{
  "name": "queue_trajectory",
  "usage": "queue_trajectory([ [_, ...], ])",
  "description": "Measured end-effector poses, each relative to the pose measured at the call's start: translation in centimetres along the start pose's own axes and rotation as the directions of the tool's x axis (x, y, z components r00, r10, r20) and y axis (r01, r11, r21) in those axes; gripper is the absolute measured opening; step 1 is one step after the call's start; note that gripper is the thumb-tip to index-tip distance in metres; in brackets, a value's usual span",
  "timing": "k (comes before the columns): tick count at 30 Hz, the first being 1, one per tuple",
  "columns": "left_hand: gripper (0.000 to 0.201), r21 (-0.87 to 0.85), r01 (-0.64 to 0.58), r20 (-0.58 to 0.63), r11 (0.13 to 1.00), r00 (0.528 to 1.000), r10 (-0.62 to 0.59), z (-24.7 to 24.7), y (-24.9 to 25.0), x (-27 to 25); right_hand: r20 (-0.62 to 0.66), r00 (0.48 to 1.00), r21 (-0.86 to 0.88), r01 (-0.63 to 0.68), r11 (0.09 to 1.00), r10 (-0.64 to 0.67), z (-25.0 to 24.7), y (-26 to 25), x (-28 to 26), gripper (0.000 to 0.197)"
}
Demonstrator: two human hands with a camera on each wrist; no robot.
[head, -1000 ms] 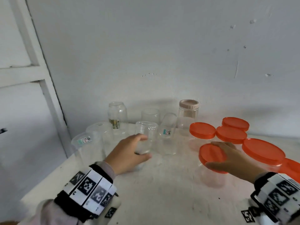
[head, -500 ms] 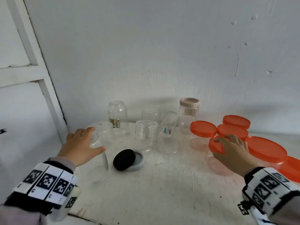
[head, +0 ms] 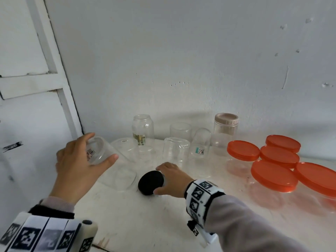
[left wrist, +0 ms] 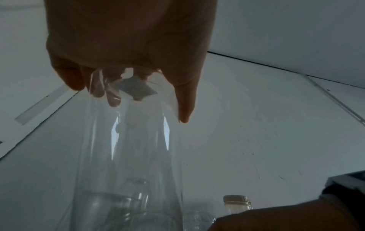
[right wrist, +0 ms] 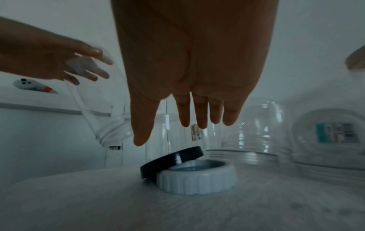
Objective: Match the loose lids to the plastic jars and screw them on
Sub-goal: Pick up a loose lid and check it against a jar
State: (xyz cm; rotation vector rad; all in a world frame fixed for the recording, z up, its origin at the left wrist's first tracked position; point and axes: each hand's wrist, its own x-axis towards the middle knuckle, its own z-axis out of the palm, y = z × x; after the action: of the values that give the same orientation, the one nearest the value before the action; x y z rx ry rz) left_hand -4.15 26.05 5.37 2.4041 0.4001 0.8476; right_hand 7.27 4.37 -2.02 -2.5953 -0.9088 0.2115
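While tilted at left centre of the head view, clear jar [head: 107, 160] gripped around its base by left hand [head: 78, 166]; right hand [right wrist: 189, 65], fingers straight and spread, above black lid [right wrist: 171, 161] leaning on white lid [right wrist: 197, 179] at centre; orange-lidded jars [head: 274, 176] at right.
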Motion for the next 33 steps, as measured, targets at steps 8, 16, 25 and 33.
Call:
queue_trajectory([
  [8, 0.098, -0.194, 0.095, -0.048, 0.976, 0.993, -0.106, 0.1, -2.0, -0.9, 0.093, 0.991, -0.204, -0.075, 0.976, 0.095, 1.5, -2.8, 2.3, 0.085],
  [16, 0.095, -0.591, 0.321, 0.21, 0.74, 0.947, -0.243, 0.7, -0.7, -0.6, 0.005, 0.995, -0.125, -0.099, 0.987, 0.1, -1.7, -1.2, 0.2, 0.088],
  [25, 0.08, -0.646, 0.616, 0.611, 0.451, 0.771, -0.177, 5.1, 3.0, -0.8, -0.195, 0.9, 0.137, -0.369, 0.919, 0.39, -8.2, 5.3, -7.2, 0.093],
  [33, 0.065, -0.552, 0.778, 0.799, 0.3, 0.596, -0.075, 10.1, 6.9, -2.7, -0.3, 0.795, 0.557, -0.303, 0.773, 0.528, -12.5, 9.3, -13.4, 0.045],
])
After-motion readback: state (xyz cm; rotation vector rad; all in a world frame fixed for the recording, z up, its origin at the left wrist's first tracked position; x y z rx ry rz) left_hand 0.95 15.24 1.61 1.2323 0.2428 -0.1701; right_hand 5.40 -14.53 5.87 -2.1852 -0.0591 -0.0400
